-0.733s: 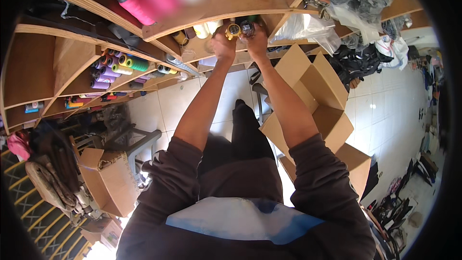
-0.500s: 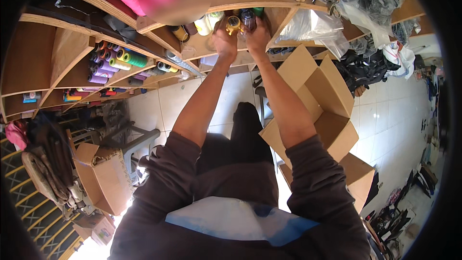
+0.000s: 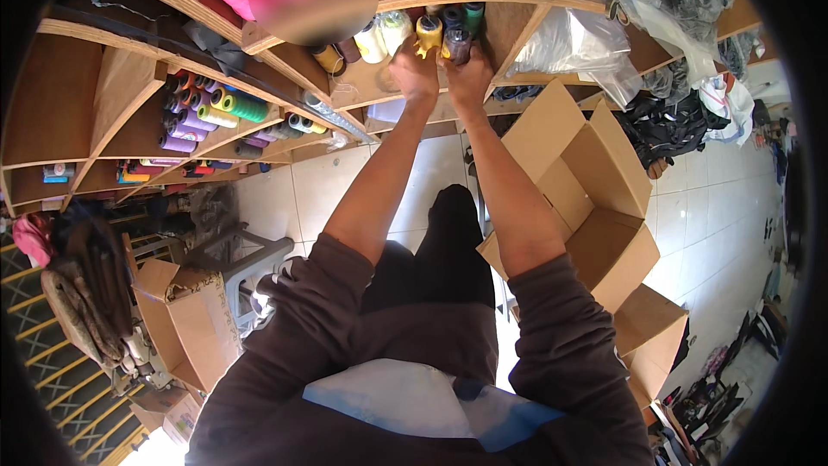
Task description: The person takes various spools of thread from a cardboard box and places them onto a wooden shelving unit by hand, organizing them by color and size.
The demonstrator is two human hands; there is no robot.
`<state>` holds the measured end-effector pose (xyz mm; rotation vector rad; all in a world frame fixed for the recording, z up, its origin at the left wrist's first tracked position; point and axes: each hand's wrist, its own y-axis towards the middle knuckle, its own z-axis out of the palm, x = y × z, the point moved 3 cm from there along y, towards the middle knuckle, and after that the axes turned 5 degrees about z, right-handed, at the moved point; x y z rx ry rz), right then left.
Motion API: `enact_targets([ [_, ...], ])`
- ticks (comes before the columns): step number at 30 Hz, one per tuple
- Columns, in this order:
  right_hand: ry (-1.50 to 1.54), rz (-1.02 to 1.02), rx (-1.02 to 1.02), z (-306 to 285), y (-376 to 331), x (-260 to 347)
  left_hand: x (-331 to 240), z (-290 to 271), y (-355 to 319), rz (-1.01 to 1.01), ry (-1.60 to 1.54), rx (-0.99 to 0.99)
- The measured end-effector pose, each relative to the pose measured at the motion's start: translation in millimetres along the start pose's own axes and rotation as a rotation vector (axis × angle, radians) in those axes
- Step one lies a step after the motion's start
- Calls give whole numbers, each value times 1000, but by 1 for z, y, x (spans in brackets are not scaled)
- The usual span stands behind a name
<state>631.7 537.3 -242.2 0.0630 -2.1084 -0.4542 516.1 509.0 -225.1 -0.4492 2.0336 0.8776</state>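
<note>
Both my hands reach up into a wooden shelf compartment holding thread cones. My left hand [image 3: 416, 78] is at the near, lower end of a yellow thread cone [image 3: 429, 30], its fingers apart and partly hidden. A ragged yellow piece shows at the cone's base. My right hand [image 3: 470, 78] is closed around a dark thread cone [image 3: 456, 43], just right of the yellow one and slightly nearer me. Behind it are a green thread cone [image 3: 473, 15] and another dark one. White and pale thread cones [image 3: 371, 43] stand left of my left hand.
An open cardboard box [image 3: 595, 181] stands below my right forearm, with another box [image 3: 651, 336] under it. Clear plastic bags [image 3: 569, 43] lie in the compartment to the right. Left are shelves of coloured spools [image 3: 190, 125], a grey stool [image 3: 250, 255] and a carton [image 3: 190, 311].
The view has shifted slightly. My right hand has drawn the dark cone nearer to me than the yellow one. My left hand has slid back a little from the yellow cone.
</note>
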Motion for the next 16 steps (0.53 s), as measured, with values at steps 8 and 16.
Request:
enact_targets([
  [8,57,46,-19,16,-6,-1,19,-4,-9,-158,-80,-48],
  [16,-127,-116,-181,-11,-21,10,0,-45,-47,-226,-81,205],
])
